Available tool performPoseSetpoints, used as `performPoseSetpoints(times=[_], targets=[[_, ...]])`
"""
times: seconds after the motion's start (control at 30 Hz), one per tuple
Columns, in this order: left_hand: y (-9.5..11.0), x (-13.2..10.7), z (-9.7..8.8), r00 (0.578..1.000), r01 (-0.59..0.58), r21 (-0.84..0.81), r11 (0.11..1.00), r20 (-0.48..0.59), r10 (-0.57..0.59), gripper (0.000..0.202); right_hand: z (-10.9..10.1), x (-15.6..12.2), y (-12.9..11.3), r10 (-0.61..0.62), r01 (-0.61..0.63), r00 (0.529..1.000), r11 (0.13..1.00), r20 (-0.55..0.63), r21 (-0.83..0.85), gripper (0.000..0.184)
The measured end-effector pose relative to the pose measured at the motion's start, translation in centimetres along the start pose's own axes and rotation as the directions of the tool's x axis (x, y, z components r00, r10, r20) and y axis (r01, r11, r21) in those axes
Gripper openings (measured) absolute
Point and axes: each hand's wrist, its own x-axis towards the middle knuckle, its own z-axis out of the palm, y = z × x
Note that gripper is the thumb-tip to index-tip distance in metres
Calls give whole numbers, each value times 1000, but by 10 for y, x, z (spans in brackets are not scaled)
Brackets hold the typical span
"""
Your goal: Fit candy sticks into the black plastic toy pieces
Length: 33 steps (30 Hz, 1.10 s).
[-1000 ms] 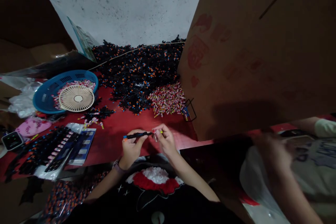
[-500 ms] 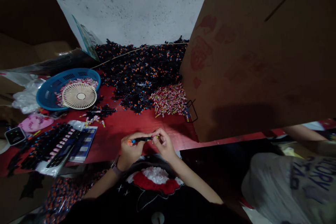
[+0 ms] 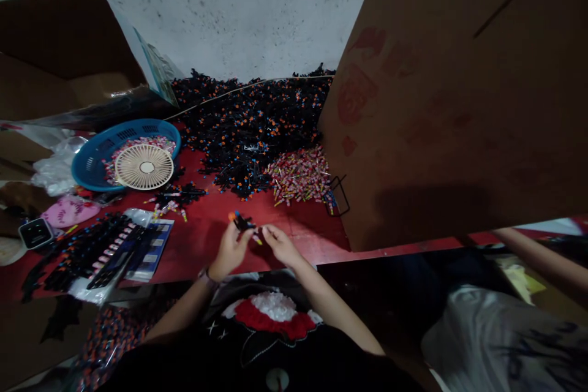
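Note:
My left hand [image 3: 228,249] is pinched on a thin black pen [image 3: 242,222] with an orange tip, held above the red table [image 3: 202,239]. My right hand [image 3: 278,244] is close beside it on the right, fingers curled; a small yellow piece shows near its fingertips, and I cannot tell whether it grips it. Behind the hands lies a big heap of black pens [image 3: 250,122] with orange and blue ends, and a smaller pile of pink parts [image 3: 301,174].
A blue basket [image 3: 98,150] with a round cream fan [image 3: 144,166] stands at the left. Packed pens on cards [image 3: 101,251] lie at the front left. A tall cardboard box [image 3: 459,92] walls the right. Another person's arm [image 3: 537,257] reaches in at lower right.
The pen was held level between both hands; now my left hand has it tilted and raised, farther from me. My right hand has come off its end. The neighbour's arm has pulled back rightward.

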Motion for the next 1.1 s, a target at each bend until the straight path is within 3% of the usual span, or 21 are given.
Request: performPoseSetpoints(times=[0.07, 0.13, 0.2, 0.27, 0.37, 0.43, 0.47, 0.57, 0.67, 0.83, 0.97, 1.1], targets=[[-23, 37, -32, 985, 165, 295, 941, -98, -141, 29, -18, 22, 22, -24, -14, 984, 978, -178, -206, 60], [-34, 79, -74, 945, 317, 636, 703, -270, -182, 29, -42, 39, 42, -39, -50, 956, 955, -290, -294, 55], [-36, 117, -111, 921, 375, 702, 606, -358, -155, 45, -63, 51, 58, -55, -103, 937, 900, -345, -424, 49], [-36, 146, -128, 929, 357, 787, 502, -355, -105, 59, -74, 59, 73, -70, -170, 927, 799, -370, -577, 49], [-45, 174, -112, 990, 126, 883, 452, -83, -114, 61, -73, 69, 89, -101, -231, 912, 673, -397, -702, 49], [-57, 184, -84, 987, 18, 864, 502, 63, -145, 64, -70, 75, 96, -141, -229, 901, 651, -411, -724, 46], [-65, 186, -69, 984, 12, 856, 518, 81, -156, 67, -69, 76, 99, -164, -215, 895, 659, -416, -721, 44], [-85, 176, -32, 984, 67, 842, 536, 33, -175, 70, -72, 74, 104, -219, -147, 880, 718, -421, -680, 37], [-96, 146, -12, 984, 124, 808, 576, -26, -175, 61, -77, 62, 107, -242, -97, 878, 756, -413, -648, 31], [-96, 90, -10, 989, 141, 660, 738, -58, -137, 45, -80, 45, 106, -255, -59, 854, 819, -454, -571, 50], [-90, 59, -14, 988, 145, 453, 879, -112, -106, 33, -74, 40, 93, -240, -24, 826, 888, -510, -458, 64], [-72, 35, -8, 987, 154, 222, 963, -88, -137, 37, -49, 31, 62, -191, 72, 862, 963, -470, -260, 59]])
